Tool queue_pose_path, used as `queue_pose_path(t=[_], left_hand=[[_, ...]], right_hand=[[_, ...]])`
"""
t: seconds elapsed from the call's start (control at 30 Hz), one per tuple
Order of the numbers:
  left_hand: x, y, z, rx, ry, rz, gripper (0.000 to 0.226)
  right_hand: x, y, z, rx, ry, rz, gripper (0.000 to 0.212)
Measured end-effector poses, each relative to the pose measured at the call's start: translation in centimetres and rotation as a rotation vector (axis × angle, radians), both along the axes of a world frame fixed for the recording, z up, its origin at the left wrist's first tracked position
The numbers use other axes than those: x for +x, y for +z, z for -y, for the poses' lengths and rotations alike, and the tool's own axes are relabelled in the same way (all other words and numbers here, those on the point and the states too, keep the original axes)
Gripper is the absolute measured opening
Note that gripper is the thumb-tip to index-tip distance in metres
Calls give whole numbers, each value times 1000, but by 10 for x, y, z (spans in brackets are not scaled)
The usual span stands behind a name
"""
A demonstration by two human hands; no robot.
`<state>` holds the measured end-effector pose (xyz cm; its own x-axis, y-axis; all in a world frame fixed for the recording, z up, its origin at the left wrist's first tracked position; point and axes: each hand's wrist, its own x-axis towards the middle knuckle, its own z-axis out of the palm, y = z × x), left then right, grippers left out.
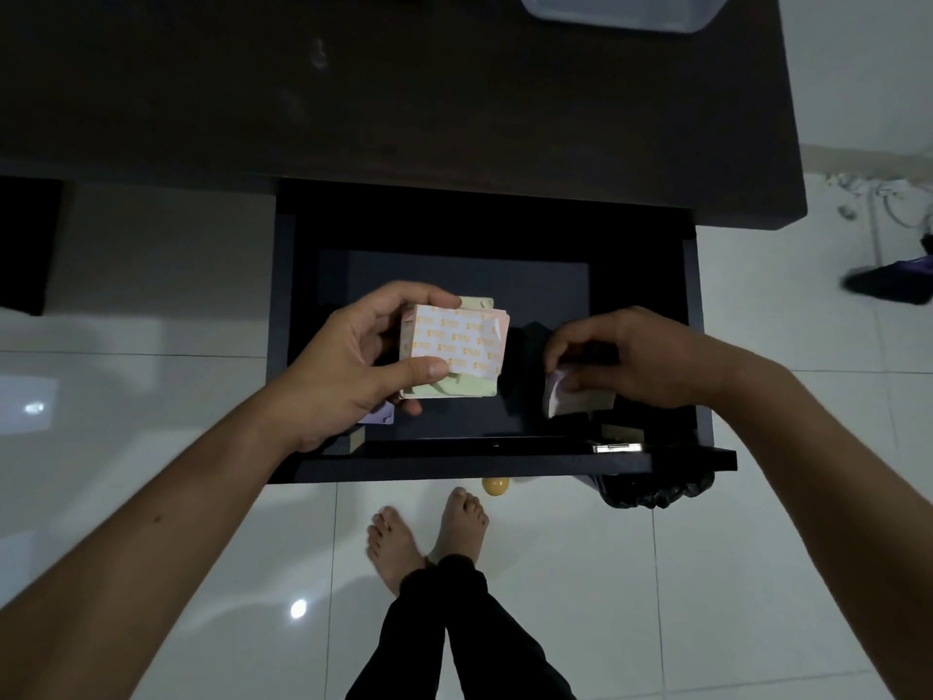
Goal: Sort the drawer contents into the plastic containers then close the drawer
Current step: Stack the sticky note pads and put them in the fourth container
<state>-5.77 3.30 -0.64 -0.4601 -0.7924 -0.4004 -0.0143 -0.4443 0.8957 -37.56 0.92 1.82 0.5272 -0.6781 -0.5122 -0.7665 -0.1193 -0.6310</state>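
Observation:
The dark drawer stands pulled out under the desk. Over its left half my left hand grips a stack of square sheets, pale pink with orange print on top and pale green beneath. Over the right half my right hand pinches a smaller whitish bundle with a purple edge, low inside the drawer. A slim gold-edged object lies along the drawer's front wall. Part of a clear plastic container shows at the top, on the desk.
The dark desk top fills the upper view. Below the drawer are white floor tiles, my bare feet, a yellow ball and a black bag. Cables and a dark object lie on the floor at the right.

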Motion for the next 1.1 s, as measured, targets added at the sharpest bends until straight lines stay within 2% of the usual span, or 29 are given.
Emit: queue_pose_path(t=[0.07, 0.17, 0.33, 0.43, 0.53, 0.6, 0.8, 1.1], left_hand=[[0, 0, 0, -9, 0, 2, 50], [1, 0, 0, -13, -2, 2, 52], [0, -1, 0, -20, -4, -35, 62], [-1, -2, 0, -37, 14, -57, 68], [-1, -2, 0, -50, 31, -52, 68], [0, -1, 0, -53, 35, -60, 70], [1, -2, 0, -76, 29, -50, 82], [1, 1, 0, -75, 53, -69, 67]], right_hand=[[3, 17, 1, -18, -111, 158, 16], [13, 40, 7, -12, -218, 364, 26], [45, 38, 15, -30, -228, 439, 36], [54, 34, 16, -42, -347, 493, 34], [56, 36, 13, -50, -461, 628, 30], [61, 34, 11, -52, -465, 624, 26], [73, 19, 8, -106, -465, 447, 22], [85, 14, 5, -336, -454, 372, 21]])
